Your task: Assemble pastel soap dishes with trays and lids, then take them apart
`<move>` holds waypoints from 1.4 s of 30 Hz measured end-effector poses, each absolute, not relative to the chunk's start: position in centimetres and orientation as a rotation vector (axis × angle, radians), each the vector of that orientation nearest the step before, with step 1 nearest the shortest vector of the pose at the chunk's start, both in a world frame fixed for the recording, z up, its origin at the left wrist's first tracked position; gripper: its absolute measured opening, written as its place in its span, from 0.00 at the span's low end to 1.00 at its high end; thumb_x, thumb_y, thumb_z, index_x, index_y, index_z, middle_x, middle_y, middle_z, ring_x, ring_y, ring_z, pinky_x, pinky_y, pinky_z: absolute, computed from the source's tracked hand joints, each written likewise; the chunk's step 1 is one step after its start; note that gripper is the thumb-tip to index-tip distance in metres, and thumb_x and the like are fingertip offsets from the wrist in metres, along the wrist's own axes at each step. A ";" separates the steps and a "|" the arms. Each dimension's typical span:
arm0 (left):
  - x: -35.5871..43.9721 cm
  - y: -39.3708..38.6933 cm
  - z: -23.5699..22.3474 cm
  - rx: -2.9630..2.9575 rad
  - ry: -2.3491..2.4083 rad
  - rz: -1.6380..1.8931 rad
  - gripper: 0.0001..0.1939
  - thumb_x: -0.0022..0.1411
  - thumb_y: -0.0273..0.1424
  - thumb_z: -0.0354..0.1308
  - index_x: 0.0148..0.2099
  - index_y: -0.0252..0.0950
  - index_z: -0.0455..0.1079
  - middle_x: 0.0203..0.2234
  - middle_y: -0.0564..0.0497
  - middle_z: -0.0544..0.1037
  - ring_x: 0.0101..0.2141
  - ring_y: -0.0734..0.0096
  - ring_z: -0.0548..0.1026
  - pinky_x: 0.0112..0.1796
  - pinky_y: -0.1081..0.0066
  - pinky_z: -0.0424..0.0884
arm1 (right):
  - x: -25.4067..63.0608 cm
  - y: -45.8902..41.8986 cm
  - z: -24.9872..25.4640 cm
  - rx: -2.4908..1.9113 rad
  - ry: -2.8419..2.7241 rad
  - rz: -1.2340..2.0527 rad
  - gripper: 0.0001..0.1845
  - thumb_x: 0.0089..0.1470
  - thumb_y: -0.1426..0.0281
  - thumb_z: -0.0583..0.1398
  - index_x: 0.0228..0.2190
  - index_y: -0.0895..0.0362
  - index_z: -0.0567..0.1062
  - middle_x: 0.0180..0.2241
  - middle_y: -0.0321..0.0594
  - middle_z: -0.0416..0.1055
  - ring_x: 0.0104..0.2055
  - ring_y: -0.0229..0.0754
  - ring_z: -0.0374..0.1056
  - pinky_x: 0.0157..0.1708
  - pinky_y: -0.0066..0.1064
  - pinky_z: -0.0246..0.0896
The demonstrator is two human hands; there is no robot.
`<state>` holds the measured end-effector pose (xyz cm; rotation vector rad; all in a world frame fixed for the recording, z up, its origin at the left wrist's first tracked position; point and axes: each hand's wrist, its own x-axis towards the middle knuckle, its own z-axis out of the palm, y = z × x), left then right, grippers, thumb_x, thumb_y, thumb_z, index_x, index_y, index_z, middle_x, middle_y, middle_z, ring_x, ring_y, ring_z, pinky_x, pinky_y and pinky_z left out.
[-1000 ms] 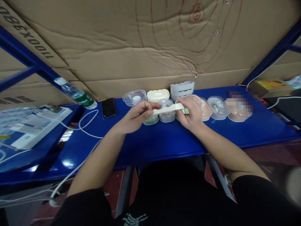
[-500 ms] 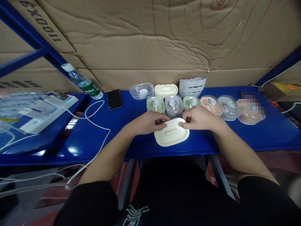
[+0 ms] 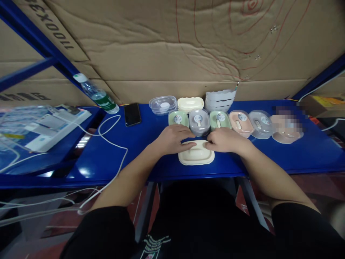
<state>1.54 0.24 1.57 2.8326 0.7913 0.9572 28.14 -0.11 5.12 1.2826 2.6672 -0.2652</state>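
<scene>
A cream plastic soap dish [image 3: 196, 157] lies near the table's front edge, with a rounded rectangular outline and a recessed middle. At its left and far-left rim, my left hand [image 3: 176, 139] holds it, the thumb lying over the top. My right hand [image 3: 224, 139] grips the far-right rim between thumb and curled fingers. Just beyond my hands stand lidded soap boxes in a row: a green one [image 3: 176, 118], a grey-purple one [image 3: 199, 120], another green one [image 3: 220, 118] and a pink one [image 3: 240, 122]. The fingers' undersides are hidden.
Behind the row are a clear lid stack [image 3: 163, 104], stacked cream dishes [image 3: 190, 104] and white wavy-edged trays [image 3: 220, 99]. A grey box [image 3: 260, 124] stands to the right. Leftward lie a phone [image 3: 132, 114], a water bottle [image 3: 99, 96] and a white cable [image 3: 125, 154]. Cardboard [image 3: 151, 50] walls the back.
The cream dish has gone from tilted to level and now appears flat on the table. My hands have stayed at its rim, the left lying more over it.
</scene>
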 end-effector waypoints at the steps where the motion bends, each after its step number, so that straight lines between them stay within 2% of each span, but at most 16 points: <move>1: 1.7 0.1 1.5 2.848 0.745 0.959 0.18 0.77 0.48 0.60 0.45 0.41 0.83 0.38 0.46 0.89 0.39 0.62 0.87 0.41 0.62 0.80 | 28.2 -0.1 5.1 1.279 2.663 -0.272 0.21 0.68 0.61 0.59 0.27 0.57 0.83 0.28 0.45 0.80 0.28 0.43 0.71 0.28 0.35 0.44; 8: 2.7 -0.7 0.7 2.955 0.640 0.847 0.21 0.76 0.52 0.60 0.45 0.41 0.81 0.36 0.47 0.87 0.37 0.62 0.85 0.39 0.63 0.77 | 29.6 0.8 5.5 1.367 2.839 -0.435 0.23 0.66 0.54 0.63 0.24 0.54 0.79 0.24 0.38 0.76 0.27 0.41 0.68 0.30 0.33 0.50; 10: 2.7 -0.8 0.3 2.955 0.600 0.816 0.23 0.74 0.55 0.61 0.47 0.40 0.81 0.39 0.46 0.87 0.39 0.60 0.85 0.41 0.62 0.77 | 30.6 1.8 5.5 1.569 3.019 -0.450 0.21 0.67 0.53 0.63 0.27 0.54 0.79 0.24 0.37 0.76 0.27 0.40 0.68 0.32 0.33 0.54; 12: 2.8 -0.7 0.0 2.953 0.572 0.757 0.26 0.71 0.58 0.64 0.49 0.40 0.81 0.41 0.45 0.87 0.41 0.58 0.84 0.42 0.60 0.76 | 31.9 3.3 5.2 1.891 3.172 -0.278 0.20 0.69 0.53 0.60 0.32 0.54 0.80 0.27 0.39 0.79 0.29 0.43 0.71 0.35 0.35 0.60; 14: 2.9 -0.8 -0.3 2.957 0.564 0.657 0.30 0.67 0.60 0.67 0.52 0.38 0.81 0.43 0.44 0.87 0.42 0.56 0.83 0.44 0.59 0.75 | 33.4 5.0 4.6 2.157 3.209 0.057 0.19 0.71 0.55 0.57 0.39 0.54 0.81 0.34 0.44 0.82 0.37 0.49 0.75 0.42 0.39 0.66; 16: 3.2 -0.9 -0.3 2.948 0.574 0.536 0.33 0.63 0.61 0.70 0.53 0.38 0.81 0.45 0.43 0.87 0.44 0.54 0.81 0.46 0.58 0.74 | 34.8 6.7 3.9 2.246 3.167 0.323 0.20 0.72 0.57 0.55 0.45 0.55 0.82 0.46 0.51 0.83 0.50 0.55 0.75 0.53 0.46 0.68; 20: 3.8 -1.3 -0.2 2.867 0.590 0.372 0.34 0.61 0.60 0.73 0.56 0.38 0.80 0.52 0.42 0.86 0.50 0.51 0.80 0.50 0.57 0.71 | 36.3 9.2 2.4 2.383 2.937 0.517 0.28 0.74 0.57 0.48 0.62 0.54 0.78 0.68 0.53 0.72 0.70 0.63 0.64 0.69 0.61 0.57; 24: 4.2 -1.6 -0.3 2.876 0.547 0.332 0.31 0.65 0.59 0.70 0.56 0.40 0.81 0.58 0.43 0.84 0.51 0.50 0.79 0.49 0.56 0.70 | 35.9 10.6 1.3 2.449 2.733 0.517 0.31 0.74 0.55 0.48 0.71 0.49 0.69 0.78 0.51 0.58 0.79 0.70 0.49 0.72 0.77 0.45; 26: 4.3 -1.6 -0.4 2.887 0.533 0.337 0.30 0.66 0.59 0.68 0.56 0.41 0.81 0.59 0.44 0.83 0.51 0.51 0.79 0.49 0.56 0.69 | 35.6 11.1 1.1 2.441 2.707 0.505 0.30 0.74 0.57 0.49 0.71 0.49 0.68 0.79 0.51 0.56 0.80 0.72 0.47 0.71 0.80 0.44; 29: 4.2 -1.6 -0.6 2.894 0.546 0.324 0.30 0.66 0.59 0.67 0.57 0.42 0.81 0.59 0.44 0.83 0.52 0.50 0.79 0.49 0.57 0.69 | 35.6 11.4 1.2 2.447 2.713 0.505 0.26 0.72 0.60 0.52 0.65 0.50 0.73 0.78 0.51 0.58 0.80 0.72 0.48 0.71 0.80 0.45; 35: 4.2 -1.6 -0.4 2.912 0.561 0.307 0.29 0.66 0.57 0.69 0.57 0.41 0.80 0.59 0.44 0.83 0.53 0.51 0.79 0.51 0.57 0.69 | 36.4 11.8 1.2 2.460 2.874 0.427 0.19 0.69 0.65 0.54 0.57 0.52 0.76 0.69 0.54 0.68 0.73 0.66 0.59 0.70 0.67 0.57; 39: 4.2 -1.6 -0.5 2.921 0.552 0.318 0.27 0.68 0.55 0.69 0.58 0.41 0.80 0.59 0.45 0.84 0.54 0.49 0.79 0.51 0.56 0.70 | 36.8 12.0 1.2 2.471 2.993 0.365 0.17 0.71 0.65 0.53 0.56 0.50 0.74 0.66 0.53 0.71 0.71 0.61 0.62 0.72 0.62 0.56; 42: 4.3 -1.6 -0.8 2.921 0.546 0.351 0.27 0.67 0.55 0.69 0.57 0.41 0.80 0.57 0.45 0.84 0.54 0.50 0.80 0.50 0.56 0.71 | 37.1 11.8 1.5 2.519 3.097 0.387 0.16 0.72 0.61 0.53 0.55 0.50 0.73 0.63 0.53 0.73 0.71 0.61 0.64 0.72 0.65 0.54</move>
